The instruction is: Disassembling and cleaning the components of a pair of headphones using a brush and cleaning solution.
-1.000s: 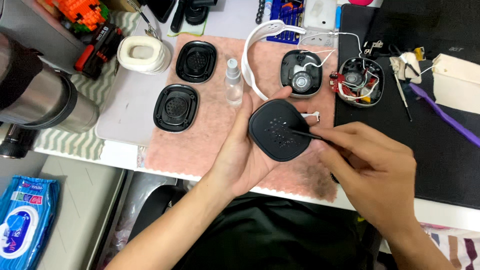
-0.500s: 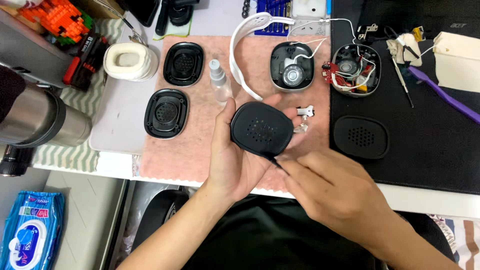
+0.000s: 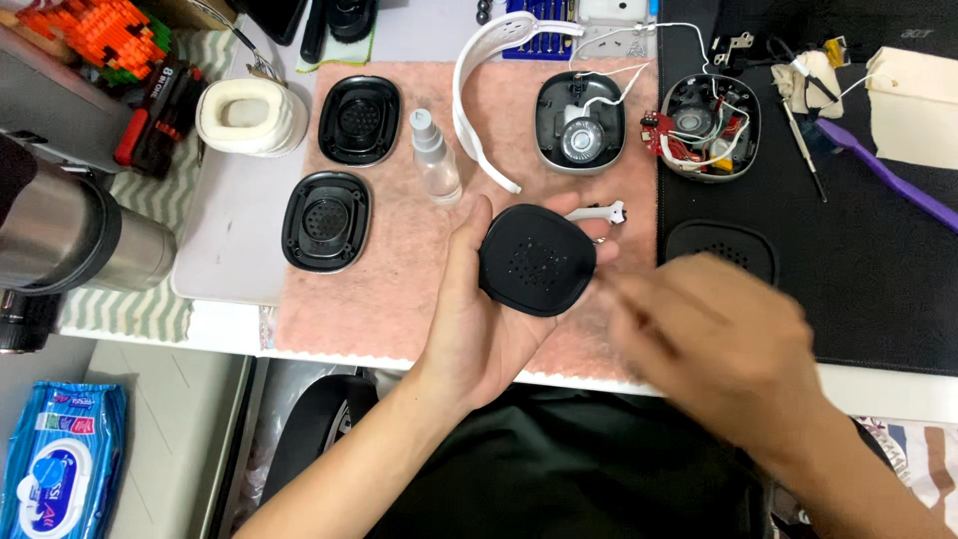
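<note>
My left hand point(image 3: 469, 329) holds a black perforated ear-cup cover point(image 3: 539, 262) above the pink cloth point(image 3: 399, 289), thumb on its left edge. To the right and a little lower, my right hand point(image 3: 714, 344) is a motion blur, clear of the cover. I cannot make out whether it holds anything. A second black perforated cover point(image 3: 720, 248) lies on the black mat just above that hand. Behind the held cover lies a small white part point(image 3: 599, 212).
On the cloth are two black ear-cup frames point(image 3: 359, 120) point(image 3: 325, 222), a small spray bottle point(image 3: 434, 160), a white headband point(image 3: 477, 100) and an open ear cup with a speaker point(image 3: 581, 122). A wired ear cup point(image 3: 709, 125), purple brush point(image 3: 888, 175) and steel flask point(image 3: 70, 235) flank them.
My right hand has pulled away from the cover's lower edge toward the right. The thin black tool it held earlier is lost in the blur. My left hand keeps the cover.
</note>
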